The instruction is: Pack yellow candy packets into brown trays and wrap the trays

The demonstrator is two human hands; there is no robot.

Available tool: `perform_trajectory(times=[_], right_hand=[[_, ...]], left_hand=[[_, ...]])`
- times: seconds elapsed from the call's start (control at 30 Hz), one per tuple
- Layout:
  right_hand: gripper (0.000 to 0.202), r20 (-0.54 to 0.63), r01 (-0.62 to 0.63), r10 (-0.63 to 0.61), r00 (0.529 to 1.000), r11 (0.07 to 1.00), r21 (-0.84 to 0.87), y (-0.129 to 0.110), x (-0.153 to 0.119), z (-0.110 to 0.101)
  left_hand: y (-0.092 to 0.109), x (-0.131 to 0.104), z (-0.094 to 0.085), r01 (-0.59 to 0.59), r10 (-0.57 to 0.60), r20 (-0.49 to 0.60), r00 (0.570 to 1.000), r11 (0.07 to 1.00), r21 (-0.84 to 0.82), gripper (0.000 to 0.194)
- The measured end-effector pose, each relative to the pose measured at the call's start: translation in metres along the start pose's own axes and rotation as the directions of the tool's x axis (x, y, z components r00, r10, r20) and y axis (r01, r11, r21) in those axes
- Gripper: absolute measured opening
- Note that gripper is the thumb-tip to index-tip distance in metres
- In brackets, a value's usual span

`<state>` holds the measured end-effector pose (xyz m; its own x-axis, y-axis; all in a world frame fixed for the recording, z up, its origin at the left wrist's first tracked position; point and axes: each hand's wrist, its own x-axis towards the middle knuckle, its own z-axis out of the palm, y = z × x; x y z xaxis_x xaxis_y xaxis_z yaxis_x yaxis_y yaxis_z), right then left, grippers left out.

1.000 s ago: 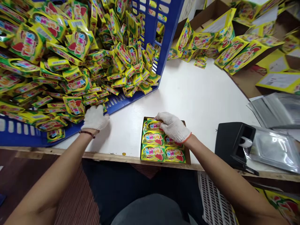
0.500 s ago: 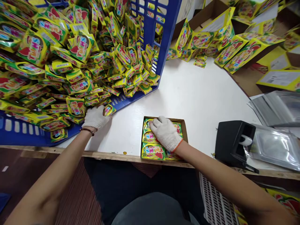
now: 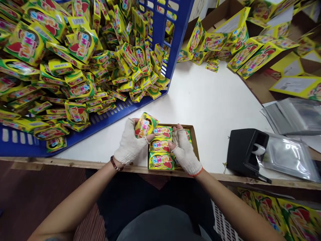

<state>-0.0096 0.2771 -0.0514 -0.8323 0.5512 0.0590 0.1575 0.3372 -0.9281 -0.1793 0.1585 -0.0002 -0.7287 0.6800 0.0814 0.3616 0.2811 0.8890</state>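
My left hand, in a white fingerless glove, grips a small yellow-green Twins box between thumb and fingers, just left of the open carton. In the carton, rows of the same small boxes lie flat with their printed faces up. Over the carton's right part rests my right hand, gloved too, its thumb apart from the fingers and nothing visible between them. It covers some of the boxes beneath.
A blue crate heaped with loose small boxes takes up the left. A black tape dispenser stands at the right, beside clear plastic sheets. Unfolded printed cartons lie at the back right. The wooden table edge runs in front.
My left hand has come right from the crate's edge to the carton, now with a small box in it. My right hand has stayed over the carton, turning so its thumb and fingers spread.
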Motion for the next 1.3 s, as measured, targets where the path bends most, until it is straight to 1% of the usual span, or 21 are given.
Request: perform_trajectory(times=[0.1, 0.2, 0.27, 0.3, 0.33, 0.4, 0.47, 0.53, 0.57, 0.63, 0.67, 0.73, 0.8, 0.87, 0.97, 1.03, 1.07, 1.1, 1.17, 1.23, 1.3], right_hand=[[0.076, -0.122, -0.005, 0.018, 0.992, 0.995, 0.099, -0.017, 0.005, -0.017], [0.06, -0.094, -0.029, 0.033, 0.995, 0.999, 0.046, -0.039, 0.013, -0.048], [0.05, -0.003, -0.045, 0.045, 0.999, 0.997, -0.065, -0.049, 0.015, -0.072], [0.047, 0.082, -0.036, 0.047, 0.996, 0.99, -0.134, -0.051, 0.015, -0.082], [0.042, 0.177, -0.028, 0.065, 0.982, 0.979, -0.204, -0.051, 0.014, -0.091], [0.031, 0.378, -0.001, 0.147, 0.914, 0.933, -0.36, -0.044, 0.012, -0.099], [0.022, 0.502, 0.066, 0.249, 0.828, 0.847, -0.528, -0.034, 0.009, -0.094], [0.019, 0.535, 0.161, 0.29, 0.794, 0.748, -0.644, -0.025, 0.004, -0.08], [0.019, 0.535, 0.206, 0.277, 0.798, 0.709, -0.675, -0.021, 0.002, -0.073], [0.022, 0.515, 0.27, 0.21, 0.831, 0.657, -0.704, -0.017, -0.004, -0.059], [0.023, 0.496, 0.291, 0.169, 0.852, 0.636, -0.715, -0.016, -0.007, -0.054], [0.022, 0.457, 0.32, 0.096, 0.884, 0.587, -0.743, -0.016, -0.011, -0.047], [0.02, 0.441, 0.352, 0.047, 0.896, 0.531, -0.771, -0.017, -0.012, -0.043], [0.018, 0.456, 0.382, 0.033, 0.889, 0.493, -0.782, -0.019, -0.01, -0.04], [0.016, 0.469, 0.392, 0.047, 0.882, 0.48, -0.785, -0.019, -0.005, -0.039], [0.014, 0.471, 0.383, 0.037, 0.881, 0.528, -0.758, -0.018, -0.003, -0.041], [0.013, 0.458, 0.367, 0.009, 0.889, 0.585, -0.724, -0.019, -0.002, -0.043], [0.012, 0.417, 0.334, -0.035, 0.908, 0.661, -0.672, -0.02, -0.001, -0.045], [0.011, 0.259, 0.245, -0.127, 0.958, 0.831, -0.5, -0.026, 0.002, -0.049], [0.024, 0.095, 0.188, -0.169, 0.981, 0.947, -0.26, -0.036, 0.006, -0.052], [0.037, 0.076, 0.154, -0.149, 0.986, 0.986, -0.063, -0.045, 0.012, -0.054]], left_hand=[[0.013, -0.013, 0.025, -0.135, 0.148, 0.09, 0.985, 0.981, -0.137, 0.038], [0.022, -0.025, 0.035, -0.268, 0.288, 0.252, 0.924, 0.957, -0.113, 0.023], [0.02, -0.026, 0.03, -0.379, 0.36, 0.32, 0.877, 0.925, -0.002, 0.011], [0.016, -0.025, 0.024, -0.429, 0.387, 0.326, 0.863, 0.901, 0.068, 0.011], [0.01, -0.022, 0.016, -0.466, 0.407, 0.312, 0.858, 0.874, 0.141, 0.013], [-0.005, -0.013, -0.007, -0.473, 0.428, 0.206, 0.88, 0.827, 0.303, 0.014], [-0.021, 0.0, -0.039, -0.388, 0.421, 0.046, 0.906, 0.783, 0.486, 0.018], [-0.035, 0.014, -0.075, -0.215, 0.398, -0.15, 0.905, 0.732, 0.646, 0.02], [-0.041, 0.021, -0.094, -0.112, 0.388, -0.253, 0.886, 0.709, 0.696, 0.023], [-0.052, 0.036, -0.129, 0.064, 0.38, -0.43, 0.819, 0.684, 0.727, 0.033], [-0.058, 0.043, -0.144, 0.116, 0.36, -0.474, 0.804, 0.686, 0.718, 0.038], [-0.067, 0.055, -0.165, 0.204, 0.249, -0.507, 0.825, 0.705, 0.679, 0.043], [-0.072, 0.062, -0.173, 0.263, 0.118, -0.485, 0.866, 0.718, 0.644, 0.046], [-0.07, 0.062, -0.167, 0.273, 0.065, -0.458, 0.886, 0.726, 0.631, 0.045], [-0.052, 0.05, -0.137, 0.142, 0.156, -0.456, 0.876, 0.821, 0.553, 0.044], [-0.034, 0.036, -0.108, -0.027, 0.189, -0.445, 0.875, 0.938, 0.345, 0.048], [-0.025, 0.028, -0.092, -0.094, 0.163, -0.403, 0.901, 0.978, 0.184, 0.05], [-0.015, 0.02, -0.075, -0.116, 0.112, -0.329, 0.938, 0.993, 0.006, 0.051], [0.003, 0.003, -0.04, -0.023, -0.009, -0.11, 0.994, 0.959, -0.284, 0.051], [0.018, -0.012, -0.006, 0.079, -0.05, 0.08, 0.996, 0.91, -0.407, 0.048], [0.029, -0.022, 0.021, 0.074, 0.001, 0.168, 0.986, 0.895, -0.441, 0.042]])
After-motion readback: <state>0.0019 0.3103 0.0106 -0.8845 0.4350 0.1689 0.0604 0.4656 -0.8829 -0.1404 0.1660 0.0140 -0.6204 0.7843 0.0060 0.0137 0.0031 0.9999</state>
